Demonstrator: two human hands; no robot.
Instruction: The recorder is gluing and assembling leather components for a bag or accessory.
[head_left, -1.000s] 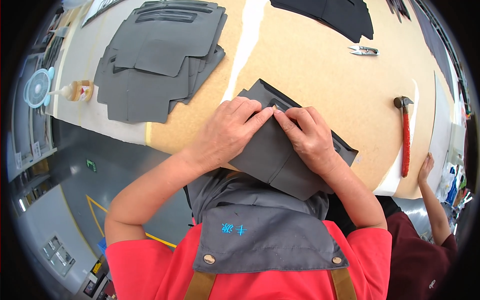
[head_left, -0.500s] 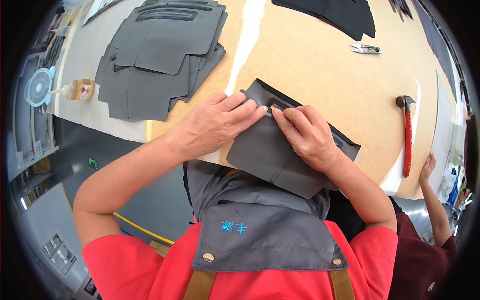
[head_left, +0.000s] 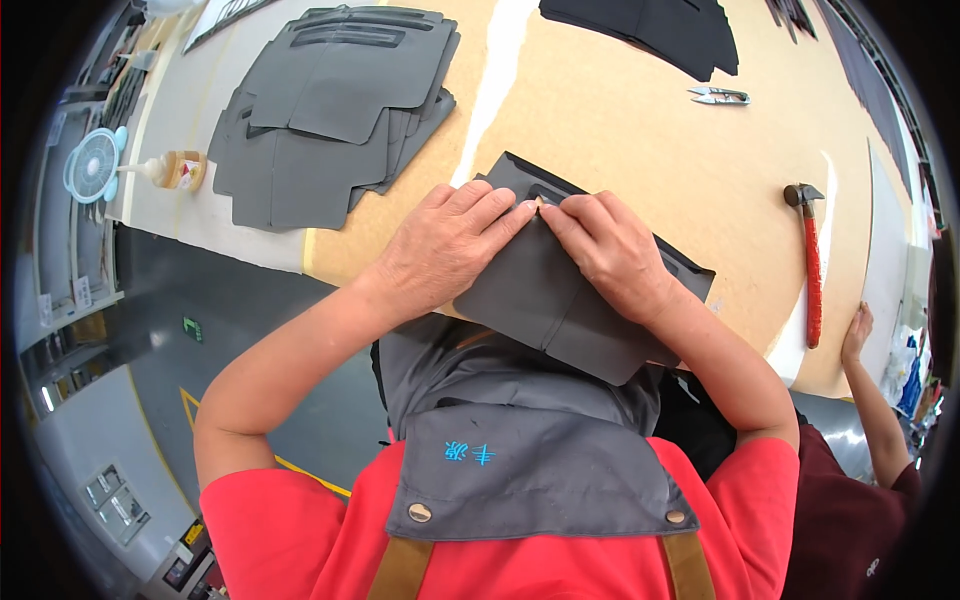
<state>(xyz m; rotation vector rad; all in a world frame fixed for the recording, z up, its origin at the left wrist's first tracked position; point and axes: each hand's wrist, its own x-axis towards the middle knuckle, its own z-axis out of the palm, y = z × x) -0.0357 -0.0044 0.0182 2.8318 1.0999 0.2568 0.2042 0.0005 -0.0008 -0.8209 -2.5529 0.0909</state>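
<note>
A dark grey flat panel (head_left: 550, 310) with a folded black top edge and slotted strips lies angled at the table's front edge. My left hand (head_left: 445, 245) rests on its upper left, fingers bent and pressed together, thumb at the upper slot. My right hand (head_left: 615, 260) is closed in a pinch at that same slot, its fingertips nearly meeting the left thumb around a tiny tan bit too small to name.
Grey panels (head_left: 340, 85) are piled at back left beside a glue bottle (head_left: 185, 170) and small fan (head_left: 95, 165). Black pieces (head_left: 640, 30), thread snips (head_left: 718, 96) and a red-handled hammer (head_left: 812, 280) lie on the tabletop (head_left: 600, 130). A co-worker's hand (head_left: 858, 330) touches the right edge.
The panel and both hands have shifted slightly away from my body. Since half a second ago, my left thumb has come closer to my right fingertips at the slot.
</note>
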